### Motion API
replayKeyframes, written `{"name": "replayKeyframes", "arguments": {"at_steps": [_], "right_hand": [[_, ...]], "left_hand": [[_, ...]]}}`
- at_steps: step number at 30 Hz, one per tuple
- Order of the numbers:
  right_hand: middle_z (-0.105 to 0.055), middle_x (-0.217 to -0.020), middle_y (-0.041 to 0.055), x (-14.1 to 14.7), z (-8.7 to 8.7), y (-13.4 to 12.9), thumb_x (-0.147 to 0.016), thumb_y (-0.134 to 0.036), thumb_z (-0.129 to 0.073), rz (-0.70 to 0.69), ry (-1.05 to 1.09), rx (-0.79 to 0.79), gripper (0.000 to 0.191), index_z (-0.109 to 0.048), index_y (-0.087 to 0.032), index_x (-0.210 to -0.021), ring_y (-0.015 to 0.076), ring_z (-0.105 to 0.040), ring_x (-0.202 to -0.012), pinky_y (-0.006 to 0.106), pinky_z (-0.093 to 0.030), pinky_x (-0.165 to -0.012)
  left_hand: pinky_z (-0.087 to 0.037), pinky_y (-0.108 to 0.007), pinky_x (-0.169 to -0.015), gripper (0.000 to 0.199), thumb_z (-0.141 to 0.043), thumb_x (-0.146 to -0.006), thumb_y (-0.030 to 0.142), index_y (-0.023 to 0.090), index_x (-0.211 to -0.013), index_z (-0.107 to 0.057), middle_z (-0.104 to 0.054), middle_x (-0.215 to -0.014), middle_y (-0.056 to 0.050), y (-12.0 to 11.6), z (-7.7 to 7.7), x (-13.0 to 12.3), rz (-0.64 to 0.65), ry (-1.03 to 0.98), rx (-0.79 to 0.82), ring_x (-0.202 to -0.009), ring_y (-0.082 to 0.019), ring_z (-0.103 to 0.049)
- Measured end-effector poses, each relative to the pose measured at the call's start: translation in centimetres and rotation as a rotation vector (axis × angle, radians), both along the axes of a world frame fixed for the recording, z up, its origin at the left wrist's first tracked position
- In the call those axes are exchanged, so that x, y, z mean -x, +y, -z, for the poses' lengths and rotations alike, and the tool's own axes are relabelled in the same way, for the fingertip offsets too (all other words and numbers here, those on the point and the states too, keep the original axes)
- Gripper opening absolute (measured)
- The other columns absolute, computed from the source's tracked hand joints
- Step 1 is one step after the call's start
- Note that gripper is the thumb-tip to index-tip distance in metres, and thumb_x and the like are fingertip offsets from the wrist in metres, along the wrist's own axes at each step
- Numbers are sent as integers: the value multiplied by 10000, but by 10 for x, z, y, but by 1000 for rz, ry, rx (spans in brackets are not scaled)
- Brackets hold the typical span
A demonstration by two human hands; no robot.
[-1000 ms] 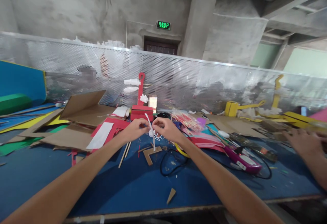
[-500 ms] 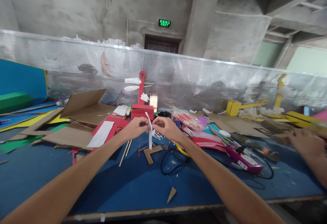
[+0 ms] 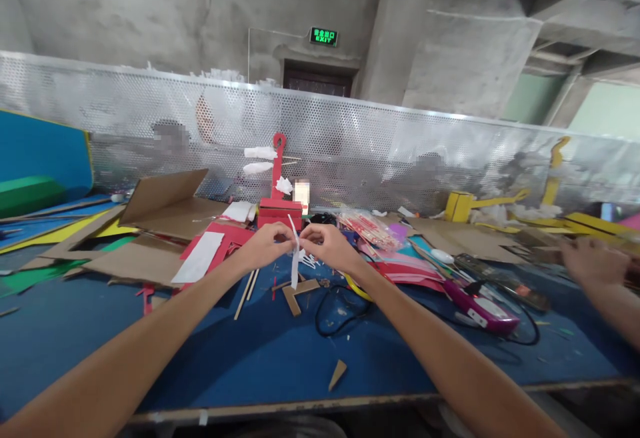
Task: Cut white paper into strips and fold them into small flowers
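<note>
A narrow white strip (image 3: 295, 266) hangs upright between my two hands, above the blue table. My left hand (image 3: 273, 243) pinches it near its upper part from the left. From the right, my right hand (image 3: 320, 245) has its fingertips closed on the same strip, almost touching the left ones. Just behind the hands stands a red box (image 3: 280, 210) with a tall red upright piece (image 3: 277, 175) that bears white tufts on sticks. Below the strip lies an L-shaped cardboard piece (image 3: 295, 297).
Cardboard sheets (image 3: 135, 261) and red pieces lie left. On the right are a bag of sticks (image 3: 373, 230), a purple device (image 3: 480, 311) and a black cable (image 3: 325, 333). Another person's hand (image 3: 595, 265) is at the far right. A perforated metal screen (image 3: 350, 138) runs behind.
My fingertips have drawn slightly closer together on the white strip. The view has shifted a little, and the other person's hand at the right has moved slightly.
</note>
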State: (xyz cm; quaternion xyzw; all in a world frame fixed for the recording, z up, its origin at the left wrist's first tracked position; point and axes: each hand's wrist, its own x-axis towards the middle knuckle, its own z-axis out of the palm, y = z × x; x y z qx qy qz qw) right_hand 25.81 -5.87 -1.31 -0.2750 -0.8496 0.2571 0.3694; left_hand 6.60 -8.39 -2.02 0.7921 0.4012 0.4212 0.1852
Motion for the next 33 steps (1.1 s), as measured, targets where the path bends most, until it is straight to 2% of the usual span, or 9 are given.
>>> {"name": "replayKeyframes", "arguments": {"at_steps": [9,15,22,27,33], "right_hand": [[-665,-737,48,-1,-2,0,-824,-318,-553,-35,0,107,188,-627,-145,-838,140,-611,-617,198,-456,-476],[-656,-703,25,1,-3,-2,-785,-265,-594,12,17,-6,124,-638,-149,-784,127,-597,-629,213,-470,-564],[-627,-656,30,0,-5,-1,-782,-284,-588,-2,53,170,147,-628,-142,-787,125,-586,-570,174,-422,-423],[-645,-709,46,-2,-5,2,-771,-301,-599,-51,107,269,179,-630,-129,-811,110,-571,-570,165,-429,-419],[-615,-669,21,-2,-6,1,-758,-292,-604,-61,120,252,166,-651,-140,-808,106,-557,-561,173,-414,-419]], "left_hand": [[-458,-269,-706,134,-537,-784,253,161,-769,-634,-649,-813,-30,-6,-4,-3,-33,15,7,-766,-154,-582],[-456,-275,-716,171,-548,-785,310,164,-770,-637,-645,-811,-33,-2,0,-2,-39,21,-7,-772,-160,-585],[-448,-263,-661,172,-543,-777,317,167,-762,-626,-628,-729,-11,-3,-1,-2,-36,-17,72,-703,-154,-571],[-437,-246,-624,124,-510,-775,266,166,-714,-553,-556,-670,17,-4,-2,-2,32,-106,144,-655,-131,-543],[-445,-252,-621,175,-509,-817,338,172,-760,-517,-523,-691,17,-9,-5,-4,112,-134,189,-649,-125,-528]]}}
